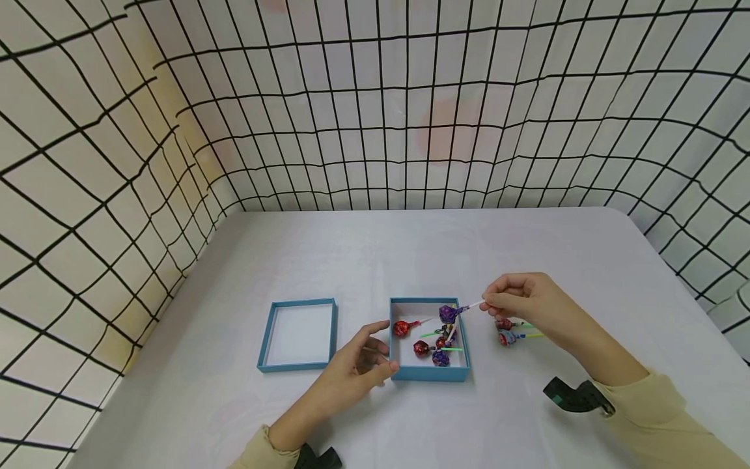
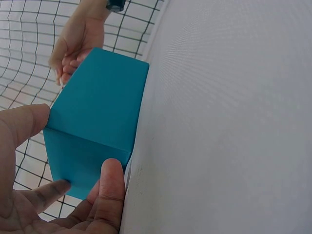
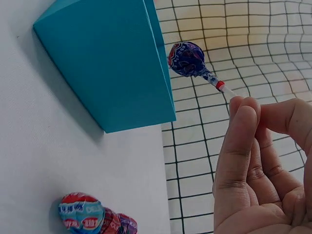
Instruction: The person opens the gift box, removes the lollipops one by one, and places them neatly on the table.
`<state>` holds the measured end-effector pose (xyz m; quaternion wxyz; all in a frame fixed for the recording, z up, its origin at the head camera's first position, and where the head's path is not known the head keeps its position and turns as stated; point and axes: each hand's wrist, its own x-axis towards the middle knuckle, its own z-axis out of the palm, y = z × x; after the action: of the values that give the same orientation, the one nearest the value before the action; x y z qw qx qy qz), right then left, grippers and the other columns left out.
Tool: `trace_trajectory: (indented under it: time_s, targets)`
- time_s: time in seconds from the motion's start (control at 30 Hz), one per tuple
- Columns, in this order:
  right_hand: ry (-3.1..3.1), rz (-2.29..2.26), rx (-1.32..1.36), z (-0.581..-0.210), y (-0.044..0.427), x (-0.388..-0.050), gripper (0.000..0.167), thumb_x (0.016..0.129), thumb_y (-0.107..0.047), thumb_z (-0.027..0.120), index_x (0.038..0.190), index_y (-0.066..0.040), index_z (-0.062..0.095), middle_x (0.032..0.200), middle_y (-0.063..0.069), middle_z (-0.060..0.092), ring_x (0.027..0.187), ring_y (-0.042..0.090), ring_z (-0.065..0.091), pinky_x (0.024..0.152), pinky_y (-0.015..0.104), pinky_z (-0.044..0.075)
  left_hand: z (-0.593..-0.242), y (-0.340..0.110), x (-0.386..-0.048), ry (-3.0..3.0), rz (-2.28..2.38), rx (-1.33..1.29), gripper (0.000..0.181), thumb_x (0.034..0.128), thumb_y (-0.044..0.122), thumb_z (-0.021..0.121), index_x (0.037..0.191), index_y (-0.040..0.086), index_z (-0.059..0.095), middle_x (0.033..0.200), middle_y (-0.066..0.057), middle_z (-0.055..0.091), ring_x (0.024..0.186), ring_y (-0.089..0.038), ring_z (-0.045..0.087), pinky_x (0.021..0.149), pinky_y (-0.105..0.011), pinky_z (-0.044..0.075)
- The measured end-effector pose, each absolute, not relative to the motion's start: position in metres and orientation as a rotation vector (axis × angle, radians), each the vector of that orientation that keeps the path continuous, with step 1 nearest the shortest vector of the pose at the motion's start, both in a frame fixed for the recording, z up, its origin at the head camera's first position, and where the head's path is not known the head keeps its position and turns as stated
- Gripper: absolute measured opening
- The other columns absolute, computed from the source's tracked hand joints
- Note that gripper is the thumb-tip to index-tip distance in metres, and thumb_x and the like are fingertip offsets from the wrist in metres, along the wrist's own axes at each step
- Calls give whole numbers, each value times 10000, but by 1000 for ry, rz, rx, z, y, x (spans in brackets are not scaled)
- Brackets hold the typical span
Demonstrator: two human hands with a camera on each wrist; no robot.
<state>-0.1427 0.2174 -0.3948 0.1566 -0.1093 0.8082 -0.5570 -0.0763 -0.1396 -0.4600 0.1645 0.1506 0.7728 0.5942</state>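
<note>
A blue box (image 1: 430, 374) with no cover on it stands on the table, several wrapped lollipops inside, among them a red one (image 1: 401, 328). By its stick, my right hand (image 1: 527, 305) pinches a purple lollipop (image 3: 187, 59) between thumb and fingertips. The candy hangs over the box's right rim in the head view. My left hand (image 1: 350, 372) rests against the left side of the box, fingers loosely bent and spread. In the left wrist view, fingertips (image 2: 112, 170) touch the blue wall.
Left of the box lies a shallow blue-rimmed lid (image 1: 295, 367). A few more lollipops (image 3: 82, 213) lie on the white table (image 1: 363, 254) to the right, below my right hand. Black wire netting (image 1: 375, 91) surrounds the back and sides.
</note>
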Motion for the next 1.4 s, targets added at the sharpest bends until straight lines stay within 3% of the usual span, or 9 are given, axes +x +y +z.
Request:
trace_trajectory:
  time_s: [0.33, 0.9, 1.4]
  targets:
    - [2321, -1640, -258, -404, 235, -131, 263, 1080, -169, 667, 1149, 85, 672, 1000, 8, 815, 911, 139, 771, 832, 277, 659, -461, -140, -77, 2208, 1689, 420, 673, 1038, 215, 737, 1625, 132, 419, 1297, -215, 619, 1035, -204, 664, 799, -237, 616]
    - [2203, -1827, -243, -422, 266, -116, 131, 1091, -57, 608, 1046, -4, 720, 946, 28, 773, 858, 146, 725, 792, 235, 639, -461, -140, -77, 2203, 1693, 430, 674, 1041, 208, 733, 1630, 140, 413, 1300, -213, 614, 1041, -205, 657, 801, -242, 622]
    - [2090, -1914, -195, -436, 285, -112, 163, 1094, -25, 588, 1036, -36, 739, 983, -15, 785, 885, 113, 757, 774, 214, 633, -462, -140, -77, 2212, 1689, 433, 677, 1041, 212, 734, 1633, 140, 412, 1293, -201, 613, 1038, -204, 661, 800, -244, 623]
